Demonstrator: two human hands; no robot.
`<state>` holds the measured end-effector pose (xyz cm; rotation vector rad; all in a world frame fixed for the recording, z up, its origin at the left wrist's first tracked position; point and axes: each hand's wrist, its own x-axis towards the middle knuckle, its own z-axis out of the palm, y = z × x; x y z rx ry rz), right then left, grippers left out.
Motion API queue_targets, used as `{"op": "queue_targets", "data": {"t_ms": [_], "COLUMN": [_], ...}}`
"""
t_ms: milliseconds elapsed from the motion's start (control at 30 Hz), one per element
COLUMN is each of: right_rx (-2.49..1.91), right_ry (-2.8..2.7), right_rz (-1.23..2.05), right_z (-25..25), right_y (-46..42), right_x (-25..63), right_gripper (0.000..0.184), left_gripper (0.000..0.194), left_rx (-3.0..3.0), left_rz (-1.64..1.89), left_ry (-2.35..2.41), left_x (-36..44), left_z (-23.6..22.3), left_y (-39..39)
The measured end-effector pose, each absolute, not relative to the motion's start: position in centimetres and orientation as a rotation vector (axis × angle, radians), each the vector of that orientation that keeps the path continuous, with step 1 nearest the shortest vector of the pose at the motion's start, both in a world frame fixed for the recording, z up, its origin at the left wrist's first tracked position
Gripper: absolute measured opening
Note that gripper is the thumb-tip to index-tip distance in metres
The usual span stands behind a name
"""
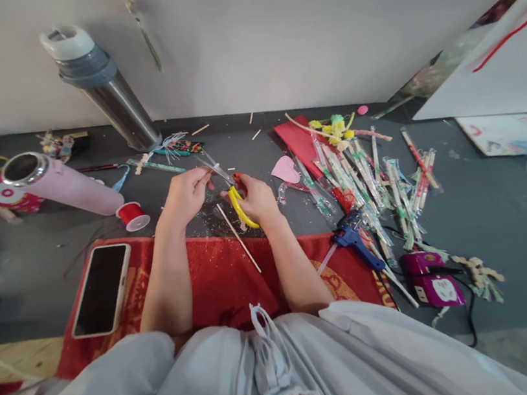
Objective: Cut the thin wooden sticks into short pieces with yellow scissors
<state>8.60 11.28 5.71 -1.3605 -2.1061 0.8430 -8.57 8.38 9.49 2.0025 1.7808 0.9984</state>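
My right hand (256, 200) is closed round the yellow handles of a pair of scissors (236, 200), whose blades point up and left. My left hand (186, 194) is pinched shut just left of the blades, on something too small to make out. A thin wooden stick (237, 228) lies slanted on the dark floor (490, 205) and red cloth (220, 275) just below my hands. Both forearms reach out over the cloth above my lap.
A phone (100, 289) lies on the cloth's left. A red thread spool (133, 216), a pink bottle (58, 180) and a steel flask (104, 89) are at the left. Right: a pink heart cutout (286, 169), several wrapped chopsticks (368, 176), a blue glue gun (355, 242), a purple socket (431, 280).
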Motion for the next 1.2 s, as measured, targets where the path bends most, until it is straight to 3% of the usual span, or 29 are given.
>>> {"op": "queue_targets", "data": {"t_ms": [100,267,433,500,667,767,867,1200], "right_rx": [-1.370,-1.489,-1.383,-1.378,-1.393,-1.368,-1.329,-1.277], "right_ry": [-2.046,-1.850,-1.627,-1.610,-1.673,-1.735,-1.770,-1.758], "right_rz": [0.857,0.978,1.182,1.151,1.088,1.034,1.040,1.108], "right_z": [5.6,5.5,5.1,5.0,4.9,5.0,5.1,5.0], "right_y": [11.4,11.7,12.0,12.1,12.4,12.4,12.3,11.9], "right_x": [8.3,8.5,9.3,9.5,9.7,9.8,9.8,9.5], "right_gripper": [0.049,0.050,0.052,0.052,0.054,0.053,0.052,0.052], "left_gripper": [0.023,0.021,0.012,0.022,0.087,0.112,0.118,0.106], "left_rx": [2.100,2.139,1.976,1.851,1.854,1.867,1.856,1.862], "left_rz": [1.061,1.531,1.550,1.499,1.302,1.208,1.188,1.308], "left_ry": [1.932,2.093,1.962,1.914,1.552,1.357,1.323,1.412], "left_x": [-7.9,-5.7,-3.0,-2.1,-0.9,-0.7,-0.6,-0.6], "left_z": [9.2,9.3,8.1,6.9,3.1,1.6,1.1,0.6], "left_y": [8.5,8.0,8.0,8.4,9.4,9.7,9.7,9.8]}}
